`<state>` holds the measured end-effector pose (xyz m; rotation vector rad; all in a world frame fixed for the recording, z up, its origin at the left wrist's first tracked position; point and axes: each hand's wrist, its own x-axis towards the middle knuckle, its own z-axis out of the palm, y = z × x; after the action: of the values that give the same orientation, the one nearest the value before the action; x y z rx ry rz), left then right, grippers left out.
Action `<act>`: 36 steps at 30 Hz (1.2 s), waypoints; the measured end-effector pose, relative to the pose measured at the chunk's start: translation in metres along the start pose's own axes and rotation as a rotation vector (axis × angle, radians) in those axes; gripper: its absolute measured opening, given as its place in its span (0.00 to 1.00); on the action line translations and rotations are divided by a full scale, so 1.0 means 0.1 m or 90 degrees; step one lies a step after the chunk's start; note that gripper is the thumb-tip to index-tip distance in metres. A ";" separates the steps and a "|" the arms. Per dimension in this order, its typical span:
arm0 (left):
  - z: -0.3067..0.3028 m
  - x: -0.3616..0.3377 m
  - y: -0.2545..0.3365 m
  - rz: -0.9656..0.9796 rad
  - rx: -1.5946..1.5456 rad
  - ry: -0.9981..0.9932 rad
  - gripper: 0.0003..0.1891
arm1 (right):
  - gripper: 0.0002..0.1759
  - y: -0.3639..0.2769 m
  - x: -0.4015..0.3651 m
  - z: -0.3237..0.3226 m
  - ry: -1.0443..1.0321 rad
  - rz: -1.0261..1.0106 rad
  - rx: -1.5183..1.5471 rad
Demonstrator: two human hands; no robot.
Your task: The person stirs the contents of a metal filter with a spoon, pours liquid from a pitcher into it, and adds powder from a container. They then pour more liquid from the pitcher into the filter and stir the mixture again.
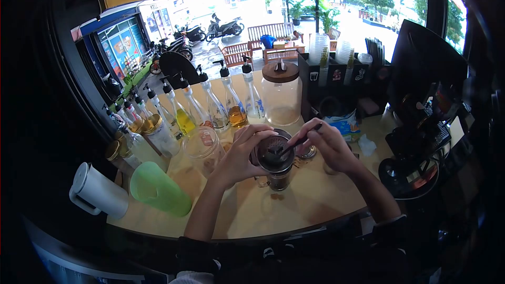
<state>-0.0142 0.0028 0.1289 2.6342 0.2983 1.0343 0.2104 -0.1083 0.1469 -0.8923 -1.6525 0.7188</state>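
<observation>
A small metal drip filter (pixel 274 153) sits on top of a glass (pixel 279 180) on the beige counter (pixel 310 200). My left hand (pixel 241 153) grips the filter's left rim with fingers curled around it. My right hand (pixel 327 144) pinches a thin dark spoon or stick (pixel 300 141) whose tip dips into the filter's dark contents. Both forearms reach in from the counter's near edge.
A row of pump syrup bottles (pixel 210 106) lines the back left. A large glass jar with a wooden lid (pixel 282 93) stands behind the filter. A green cup (pixel 158 189) and a white pitcher (pixel 97 192) sit front left. Stacked plastic cups (pixel 317 48) and a dark screen (pixel 426 60) stand at right.
</observation>
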 end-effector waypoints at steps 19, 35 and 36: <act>0.09 -0.10 -0.07 -0.018 -0.077 0.084 0.41 | 0.05 -0.19 -0.04 0.34 0.123 -0.069 -0.036; 0.03 -0.11 0.01 -0.019 -0.039 0.043 0.41 | 0.10 -0.20 -0.12 0.21 0.087 -0.016 0.027; 0.02 -0.10 0.00 -0.019 -0.038 0.045 0.41 | 0.11 -0.22 -0.13 0.17 0.090 -0.033 0.045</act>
<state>-0.0201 -0.0007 0.1208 2.5376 0.3166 1.1099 0.1912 -0.1315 0.1536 -0.8284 -1.5112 0.6587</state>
